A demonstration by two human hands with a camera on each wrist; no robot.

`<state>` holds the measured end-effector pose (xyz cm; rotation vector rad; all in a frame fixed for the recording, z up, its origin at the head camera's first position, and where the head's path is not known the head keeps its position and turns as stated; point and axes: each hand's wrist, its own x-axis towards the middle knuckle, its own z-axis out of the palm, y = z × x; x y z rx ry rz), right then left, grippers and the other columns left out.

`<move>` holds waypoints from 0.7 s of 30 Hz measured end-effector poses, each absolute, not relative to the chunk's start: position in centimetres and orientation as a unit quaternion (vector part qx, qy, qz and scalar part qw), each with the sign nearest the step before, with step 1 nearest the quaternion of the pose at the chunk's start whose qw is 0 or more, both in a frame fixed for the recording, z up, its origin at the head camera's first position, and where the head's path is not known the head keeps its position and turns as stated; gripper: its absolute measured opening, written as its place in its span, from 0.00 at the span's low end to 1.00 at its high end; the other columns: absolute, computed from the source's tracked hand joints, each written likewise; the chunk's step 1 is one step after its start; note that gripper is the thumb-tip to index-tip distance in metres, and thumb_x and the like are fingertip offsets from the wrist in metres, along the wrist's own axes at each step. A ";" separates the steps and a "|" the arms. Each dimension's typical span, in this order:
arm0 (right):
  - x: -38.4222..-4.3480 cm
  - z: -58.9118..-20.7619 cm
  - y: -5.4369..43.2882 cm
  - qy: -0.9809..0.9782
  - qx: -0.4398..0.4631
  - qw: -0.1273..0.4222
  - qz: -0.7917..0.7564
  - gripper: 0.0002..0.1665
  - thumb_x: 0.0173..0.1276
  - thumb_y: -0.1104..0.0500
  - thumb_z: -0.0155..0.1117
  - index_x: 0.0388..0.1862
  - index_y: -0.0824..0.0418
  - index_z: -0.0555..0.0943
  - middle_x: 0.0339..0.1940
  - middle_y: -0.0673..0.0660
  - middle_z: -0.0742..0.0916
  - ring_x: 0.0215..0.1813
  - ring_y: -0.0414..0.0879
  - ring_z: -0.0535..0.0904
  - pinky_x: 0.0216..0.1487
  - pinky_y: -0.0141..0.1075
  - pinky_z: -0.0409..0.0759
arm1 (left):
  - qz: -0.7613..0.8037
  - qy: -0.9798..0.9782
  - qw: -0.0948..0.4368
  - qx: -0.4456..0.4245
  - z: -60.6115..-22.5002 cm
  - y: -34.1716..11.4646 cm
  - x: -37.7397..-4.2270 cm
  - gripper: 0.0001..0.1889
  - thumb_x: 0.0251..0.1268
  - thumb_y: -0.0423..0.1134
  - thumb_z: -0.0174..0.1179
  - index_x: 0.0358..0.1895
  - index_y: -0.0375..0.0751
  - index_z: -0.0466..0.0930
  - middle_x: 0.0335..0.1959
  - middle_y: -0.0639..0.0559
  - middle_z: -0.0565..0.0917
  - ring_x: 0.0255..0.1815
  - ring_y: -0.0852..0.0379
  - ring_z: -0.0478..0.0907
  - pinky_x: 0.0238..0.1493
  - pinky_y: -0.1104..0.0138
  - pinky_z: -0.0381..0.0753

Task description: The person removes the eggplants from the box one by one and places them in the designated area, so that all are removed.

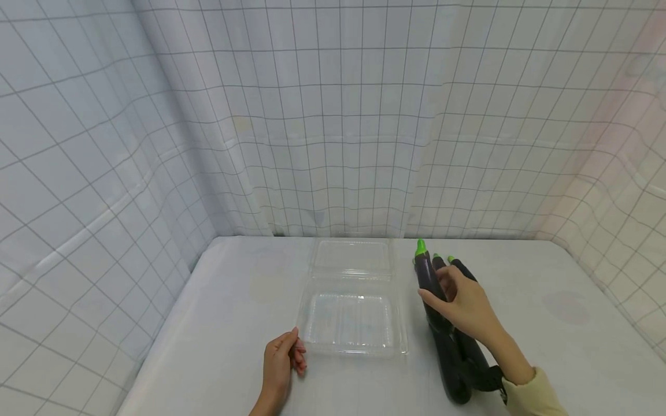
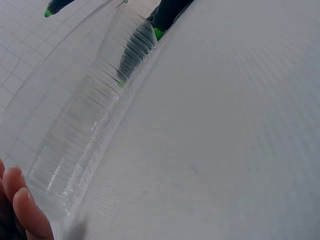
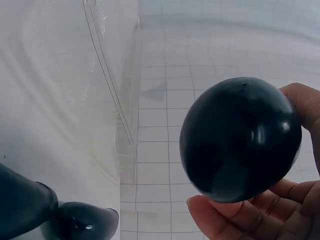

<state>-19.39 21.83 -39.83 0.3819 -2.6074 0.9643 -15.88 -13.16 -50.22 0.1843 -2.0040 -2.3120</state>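
My right hand [image 1: 460, 300] grips a dark purple eggplant [image 1: 428, 276] with a green stem end, thumb on one side and fingers on the other. In the right wrist view its rounded, glossy end [image 3: 240, 140] faces the camera, raised above the table. Beneath that hand lie other eggplants [image 1: 451, 372], partly hidden by the hand and wrist. A clear plastic container [image 1: 348, 351] lies with its hinged lid [image 1: 351, 257] folded back. My left hand [image 1: 281, 364] rests at the container's front left corner, fingers loosely bent; whether they touch the rim is hard to tell.
A white-covered table [image 1: 229, 323] carries everything. White grid-patterned curtains [image 1: 333, 115] hang behind it and along both sides. A dark strap [image 1: 486, 378] sits around the right wrist, by the eggplants.
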 end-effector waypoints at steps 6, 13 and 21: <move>-19.0 -40.0 22.8 -0.923 0.113 0.150 0.335 0.26 0.61 0.47 0.69 0.46 0.63 0.73 0.25 0.50 0.75 0.26 0.43 0.69 0.26 0.35 0.70 | -0.754 -0.653 0.036 0.062 -50.2 -13.2 -15.9 0.24 0.76 0.37 0.45 0.20 0.22 0.71 0.08 0.52 0.70 0.07 0.60 0.70 0.09 0.70 0.73; -18.6 -40.1 23.9 -0.928 0.098 0.126 0.338 0.27 0.63 0.46 0.67 0.49 0.65 0.71 0.30 0.52 0.76 0.29 0.44 0.71 0.29 0.36 0.72 | -0.754 -0.653 0.040 0.060 -50.0 -13.2 -15.8 0.25 0.75 0.38 0.46 0.20 0.21 0.71 0.08 0.52 0.70 0.07 0.60 0.70 0.09 0.69 0.73; -17.9 -40.6 25.1 -0.936 0.080 0.109 0.325 0.28 0.64 0.44 0.65 0.50 0.65 0.72 0.30 0.51 0.76 0.29 0.43 0.72 0.27 0.36 0.72 | -0.749 -0.658 0.033 0.067 -50.2 -13.3 -15.8 0.25 0.76 0.38 0.45 0.20 0.23 0.71 0.08 0.51 0.70 0.07 0.60 0.70 0.09 0.69 0.73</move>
